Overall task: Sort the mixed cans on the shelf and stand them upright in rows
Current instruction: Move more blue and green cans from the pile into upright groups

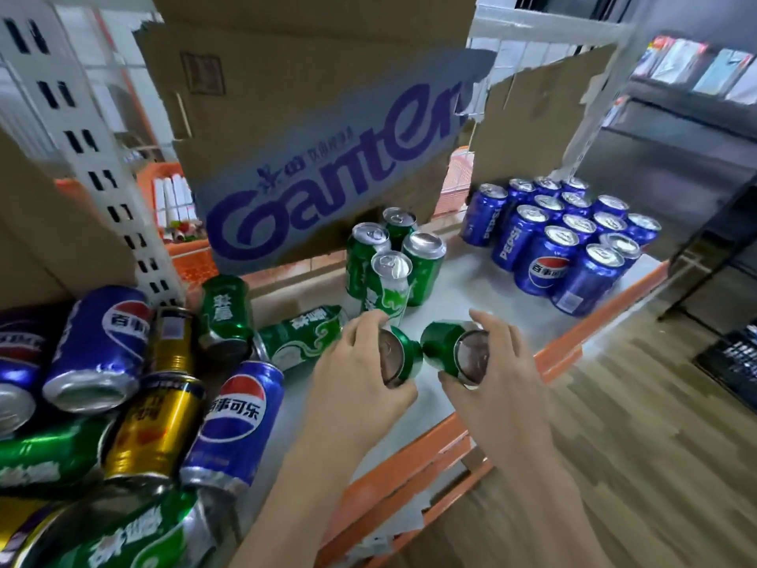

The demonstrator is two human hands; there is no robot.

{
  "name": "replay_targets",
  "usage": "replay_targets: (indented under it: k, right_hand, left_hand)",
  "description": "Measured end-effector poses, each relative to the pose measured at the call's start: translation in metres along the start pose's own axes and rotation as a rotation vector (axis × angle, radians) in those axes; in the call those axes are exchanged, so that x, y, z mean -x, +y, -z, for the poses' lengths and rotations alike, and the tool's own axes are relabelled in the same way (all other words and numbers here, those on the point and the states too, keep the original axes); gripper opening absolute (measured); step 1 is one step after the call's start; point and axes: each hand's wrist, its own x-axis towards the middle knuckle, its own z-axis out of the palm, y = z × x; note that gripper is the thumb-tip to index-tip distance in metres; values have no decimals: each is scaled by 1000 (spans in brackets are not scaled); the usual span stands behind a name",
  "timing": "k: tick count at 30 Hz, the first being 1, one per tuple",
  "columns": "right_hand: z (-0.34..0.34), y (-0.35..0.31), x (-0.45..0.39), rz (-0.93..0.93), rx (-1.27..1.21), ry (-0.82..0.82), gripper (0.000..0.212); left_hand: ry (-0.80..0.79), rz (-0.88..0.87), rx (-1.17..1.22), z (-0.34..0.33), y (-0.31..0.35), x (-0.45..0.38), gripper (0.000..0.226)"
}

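1. Head view: the left hand (360, 362) has its grip clamped on a green can (403, 358), fingers curled round the body, the dark concave base turned toward the camera.
2. The right hand (497, 371) has its grip clamped on a second green can (448, 348), also tipped on its side with the shiny base facing the camera. The two held cans touch or nearly touch, just above the front of the white shelf (471, 297).
3. Behind the hands, four upright green cans (424, 264) stand close together in a cluster, silver tops with pull tabs up; the nearest bears white lettering.
4. To the right, well apart from them, upright blue Pepsi cans (565, 239) stand in tight rows, red-white-blue logos showing on the front ones.
5. On the left lies a mixed heap of cans (164, 383) on their sides: blue, green and gold ones overlapping, several dented.
6. One lying green can (303, 338) rests just beside the left hand.
7. A torn cardboard box (327, 129) with purple lettering hangs over the shelf behind the green cluster.
8. The shelf has an orange front edge (450, 448); wood-patterned floor (655, 444) shows below right.
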Motion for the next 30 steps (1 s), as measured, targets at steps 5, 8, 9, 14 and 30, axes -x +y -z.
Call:
replay_targets:
  k: [5, 8, 9, 14, 30]
  right_hand:
    - [-7, 21, -36, 0, -40, -119, 65]
    - [-11, 35, -59, 37, -110, -217, 65]
    - [-13, 38, -67, 63, -132, -249, 65]
    - [-28, 53, -102, 195, -198, -359, 59]
    - [-48, 68, -109, 474, -82, -284, 68]
  left_hand:
    - [-2, 59, -98, -16, 11, -28, 66]
    - [26, 91, -180, -27, 17, -40, 69]
    - [41, 101, -202, -31, 19, -44, 70]
    - [134, 154, -225, -54, 30, -60, 79]
    - [185, 383, -283, -72, 41, -37, 87]
